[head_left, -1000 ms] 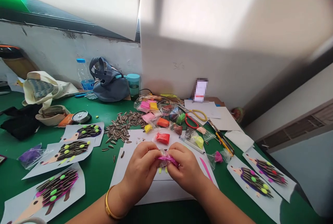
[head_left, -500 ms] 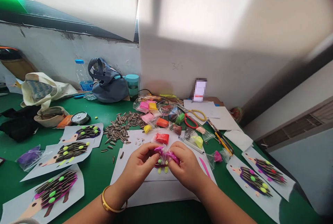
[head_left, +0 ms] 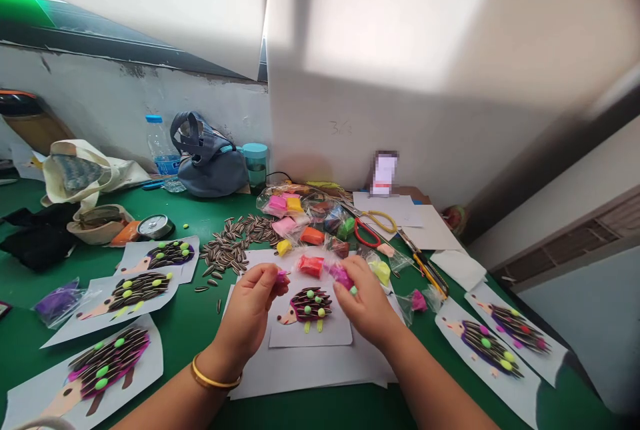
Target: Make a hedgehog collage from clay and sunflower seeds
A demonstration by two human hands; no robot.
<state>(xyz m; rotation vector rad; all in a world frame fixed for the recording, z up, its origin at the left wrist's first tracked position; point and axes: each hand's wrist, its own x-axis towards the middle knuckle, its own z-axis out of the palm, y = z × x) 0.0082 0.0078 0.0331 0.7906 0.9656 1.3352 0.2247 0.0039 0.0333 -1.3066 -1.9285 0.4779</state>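
Between the fingertips of my left hand (head_left: 257, 300) is a small piece of purple-pink modelling clay (head_left: 283, 277). My right hand (head_left: 367, 303) is closed on a clear bag of the same clay (head_left: 341, 275). Below and between the hands lies a hedgehog picture (head_left: 311, 307) on white paper, with a sunflower-seed back, pale green clay dots and yellow-green feet. It rests on larger white sheets (head_left: 310, 373). A packet of red clay (head_left: 311, 266) sits just beyond the picture.
Sunflower seeds (head_left: 230, 247) are piled left of several clay packets (head_left: 313, 235). Scissors (head_left: 367, 233) and a utility knife (head_left: 430, 267) lie on the right. More hedgehog pictures (head_left: 115, 367) flank both sides. A blue bag (head_left: 213, 167) and a bottle (head_left: 163, 150) stand at the back.
My hands have moved apart, and a bit of purple-pink clay has come away in the left. The bag stays in my right hand. The hedgehog picture between them is now uncovered.
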